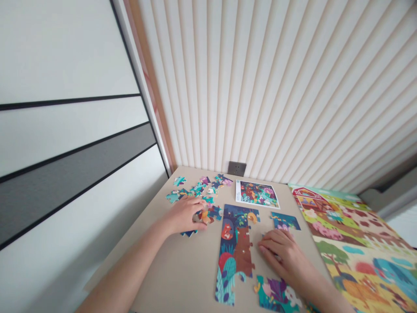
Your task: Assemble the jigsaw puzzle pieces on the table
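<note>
My left hand (187, 214) reaches over a cluster of loose puzzle pieces on the left. Its thumb and forefinger are apart, around a piece with an orange figure (205, 216); a firm grip on it does not show. My right hand (283, 248) rests on the table, fingers loosely bent, between a joined corner section (286, 221) and a purple-flowered section (275, 292). Nothing shows in its grasp; the underside is hidden. Between both hands lies a tall assembled strip (243, 243) with a squirrel and tree trunk. Behind it is the printed reference picture (257, 194).
The pale table (176, 278) meets a ribbed wall (247, 87) with a dark socket (237, 168). A white and grey panelled surface (71, 143) stands at the left. Colourful animal-print sheets (361, 248) lie along the right. More loose pieces (198, 188) lie beyond my left hand.
</note>
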`<state>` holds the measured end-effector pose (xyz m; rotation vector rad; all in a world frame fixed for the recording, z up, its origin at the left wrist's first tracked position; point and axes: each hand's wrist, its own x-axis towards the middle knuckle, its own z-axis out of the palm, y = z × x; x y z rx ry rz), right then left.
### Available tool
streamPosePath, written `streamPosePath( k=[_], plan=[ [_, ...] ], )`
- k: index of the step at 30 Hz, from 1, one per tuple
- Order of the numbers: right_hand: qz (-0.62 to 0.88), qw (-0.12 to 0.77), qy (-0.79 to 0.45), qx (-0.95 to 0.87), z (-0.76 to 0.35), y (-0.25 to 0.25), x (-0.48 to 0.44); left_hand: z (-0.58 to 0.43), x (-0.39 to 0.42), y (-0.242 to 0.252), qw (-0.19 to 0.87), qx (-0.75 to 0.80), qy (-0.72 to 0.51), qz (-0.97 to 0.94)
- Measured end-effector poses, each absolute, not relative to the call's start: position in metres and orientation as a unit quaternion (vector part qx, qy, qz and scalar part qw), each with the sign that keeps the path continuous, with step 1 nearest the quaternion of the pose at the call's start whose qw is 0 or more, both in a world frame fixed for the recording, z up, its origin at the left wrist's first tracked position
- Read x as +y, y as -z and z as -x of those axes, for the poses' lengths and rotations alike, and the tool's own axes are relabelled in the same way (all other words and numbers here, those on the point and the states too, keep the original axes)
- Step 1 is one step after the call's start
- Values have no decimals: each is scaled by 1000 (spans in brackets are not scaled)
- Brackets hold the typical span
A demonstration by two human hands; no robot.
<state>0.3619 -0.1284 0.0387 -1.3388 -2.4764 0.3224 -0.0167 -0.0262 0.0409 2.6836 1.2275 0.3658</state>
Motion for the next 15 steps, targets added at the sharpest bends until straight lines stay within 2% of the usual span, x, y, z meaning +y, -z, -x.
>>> streamPosePath(
  k=[15],
  plan=[
    [460, 160, -122, -865, -361, -38, -127, 12, -30, -35, 114, 395, -140, -901]
  ],
)
